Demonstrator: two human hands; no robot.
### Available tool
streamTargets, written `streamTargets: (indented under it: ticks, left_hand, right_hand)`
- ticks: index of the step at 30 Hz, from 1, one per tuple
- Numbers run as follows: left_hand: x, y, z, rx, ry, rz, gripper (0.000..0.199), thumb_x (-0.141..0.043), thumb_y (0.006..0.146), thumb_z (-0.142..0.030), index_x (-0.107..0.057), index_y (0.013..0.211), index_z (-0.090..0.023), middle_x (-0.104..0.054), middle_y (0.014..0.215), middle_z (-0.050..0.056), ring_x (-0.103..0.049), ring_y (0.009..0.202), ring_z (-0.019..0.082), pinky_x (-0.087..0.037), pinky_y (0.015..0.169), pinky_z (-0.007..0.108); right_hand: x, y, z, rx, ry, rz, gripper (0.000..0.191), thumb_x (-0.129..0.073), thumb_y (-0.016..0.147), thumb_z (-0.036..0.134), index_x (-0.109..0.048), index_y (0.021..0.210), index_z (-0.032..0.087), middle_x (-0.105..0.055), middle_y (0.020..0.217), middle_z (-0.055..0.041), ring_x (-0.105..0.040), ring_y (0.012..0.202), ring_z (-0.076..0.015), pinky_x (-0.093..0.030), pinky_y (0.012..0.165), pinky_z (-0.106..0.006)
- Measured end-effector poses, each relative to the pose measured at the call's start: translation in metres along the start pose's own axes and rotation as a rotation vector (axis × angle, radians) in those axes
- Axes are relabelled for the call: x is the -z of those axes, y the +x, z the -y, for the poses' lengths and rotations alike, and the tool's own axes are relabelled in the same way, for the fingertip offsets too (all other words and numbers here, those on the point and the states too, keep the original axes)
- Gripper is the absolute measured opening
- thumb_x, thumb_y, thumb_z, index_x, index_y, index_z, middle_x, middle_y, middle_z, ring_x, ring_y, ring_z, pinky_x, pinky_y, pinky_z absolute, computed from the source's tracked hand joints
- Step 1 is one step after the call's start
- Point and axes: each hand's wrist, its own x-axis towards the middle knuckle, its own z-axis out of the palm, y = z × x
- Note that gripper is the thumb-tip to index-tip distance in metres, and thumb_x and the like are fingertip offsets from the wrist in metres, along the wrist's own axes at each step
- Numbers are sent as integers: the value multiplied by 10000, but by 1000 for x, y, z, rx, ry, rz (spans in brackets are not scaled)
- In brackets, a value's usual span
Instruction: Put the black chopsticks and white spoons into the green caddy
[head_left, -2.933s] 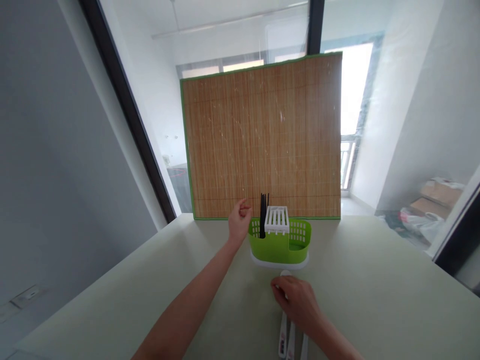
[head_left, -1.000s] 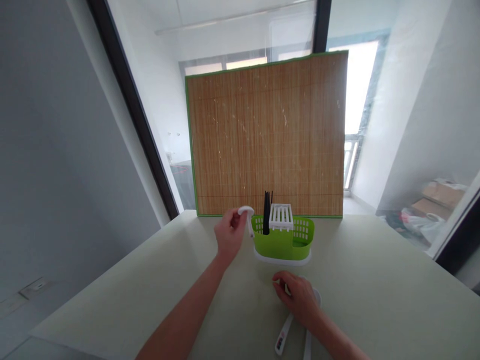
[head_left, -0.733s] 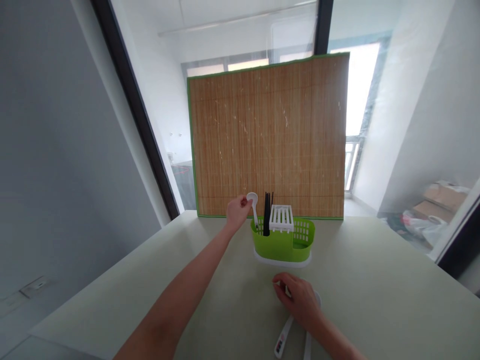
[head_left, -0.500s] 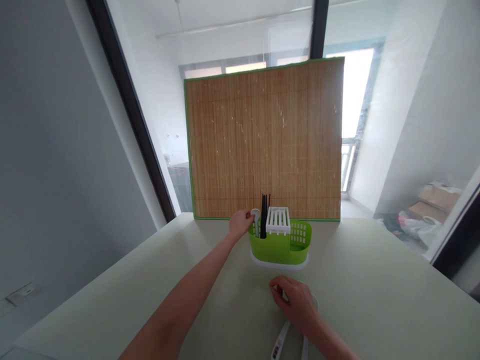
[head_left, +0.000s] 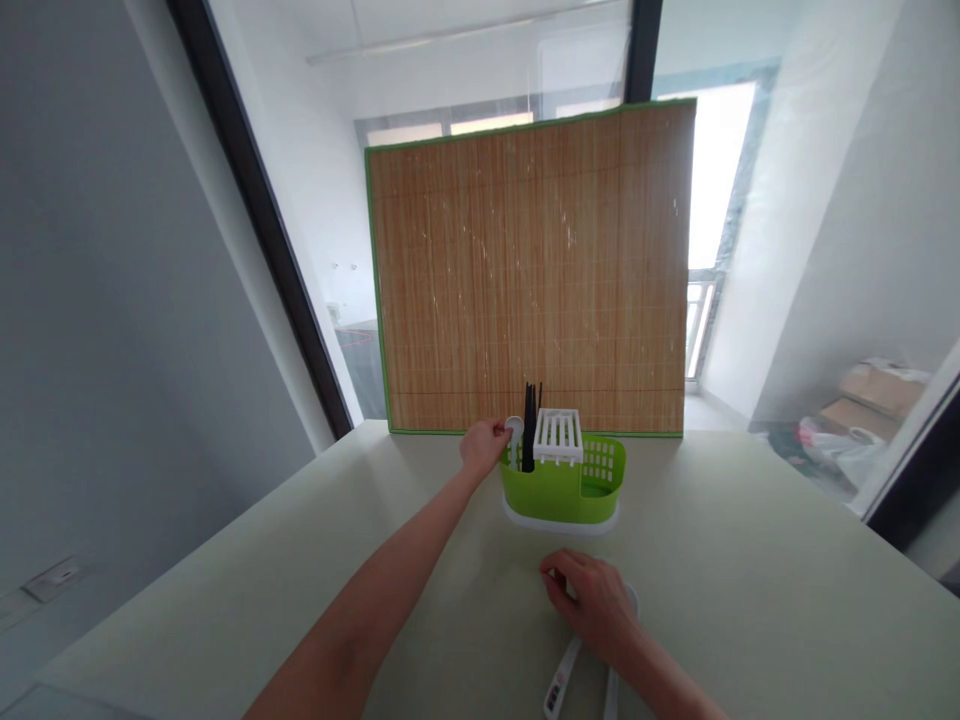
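Observation:
My left hand [head_left: 484, 446] pinches a white spoon [head_left: 515, 430] near its upturned bowl. The spoon's handle points down into the left compartment of a green utensil caddy [head_left: 551, 499] with a white base. Black chopsticks [head_left: 529, 430] stand upright beside it, and a white slatted rack [head_left: 558, 436] sits on the caddy's middle. Closer to me, my right hand [head_left: 592, 600] rests with curled fingers, thumb towards forefinger, and nothing seen between them. Under and beside it lie two white utensils, one with a printed handle [head_left: 559, 684]; their heads are partly or wholly hidden.
A pale table [head_left: 315, 560] carries everything. Behind the caddy, a bamboo mat with a green border [head_left: 525, 270] stands upright along the far edge. Beyond it are glass panes with dark frames [head_left: 262, 210]. Boxes and bags [head_left: 862, 420] lie outside at right.
The camera view has shifted slightly. My left hand still pinches the spoon in the caddy, and my right hand keeps nearly the same place and pose.

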Motion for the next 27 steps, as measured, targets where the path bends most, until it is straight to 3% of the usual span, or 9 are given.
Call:
streamTargets:
  ticks: [5,10,14,16,18,22,24,27]
  left_hand:
    - [-1,-2,-1,19,-30,-6,223,-560,775,-391,-670,833,-206,-653,783,32,-596,760,190,-365,576,244]
    - [12,-11,-3,4,-94,-82,360,-566,772,-384,-582,1089,-212,-630,879,29,-579,787,163,-381,624,234]
    - [15,-47,1,-51,-372,-340,322,-464,834,-372,-530,1097,-199,-579,818,6,-514,651,111,-387,607,216]
    - [7,-76,4,-66,-521,-354,293,-436,845,-373,-534,1054,-194,-544,746,-14,-472,590,98,-380,569,202]
    - [-7,-107,5,-77,-588,-243,278,-423,850,-378,-547,1015,-192,-531,705,-23,-462,572,96,-373,548,197]
    - [-38,-157,-2,-189,-444,160,269,-447,839,-376,-591,1003,-220,-611,788,3,-512,609,109,-403,599,226]
    - [-49,-170,-9,-277,-289,330,293,-485,814,-411,-599,1031,-251,-636,889,22,-563,691,136,-420,643,247]
    - [-57,-176,-19,-359,-107,425,316,-500,795,-441,-608,1026,-254,-648,956,47,-608,826,200,-441,699,279]
  right_hand:
    - [-1,0,-1,1,-8,8,164,-449,848,198,-600,880,253,-648,764,14,-598,681,-139,-380,644,-231]
    - [3,1,-2,-4,0,-36,162,-451,845,192,-599,886,244,-641,769,13,-593,684,-132,-387,654,-229]
    - [8,3,-6,-37,22,-143,153,-447,854,219,-594,896,232,-624,727,16,-581,657,-132,-388,626,-231]
    - [9,4,-9,-55,39,-203,163,-442,862,248,-600,898,229,-617,700,15,-574,634,-130,-390,606,-229]
    - [10,4,-11,-74,57,-259,186,-436,872,283,-611,901,226,-619,684,11,-567,605,-128,-394,589,-227]
    - [10,3,-16,-111,88,-323,232,-433,880,336,-627,919,216,-634,686,-4,-560,574,-128,-402,560,-224]
    - [9,3,-18,-120,97,-330,235,-436,879,343,-627,926,215,-638,701,-9,-563,585,-131,-406,560,-225]
    - [8,2,-22,-131,93,-336,219,-448,874,337,-623,930,218,-630,695,-2,-562,588,-133,-405,567,-227]
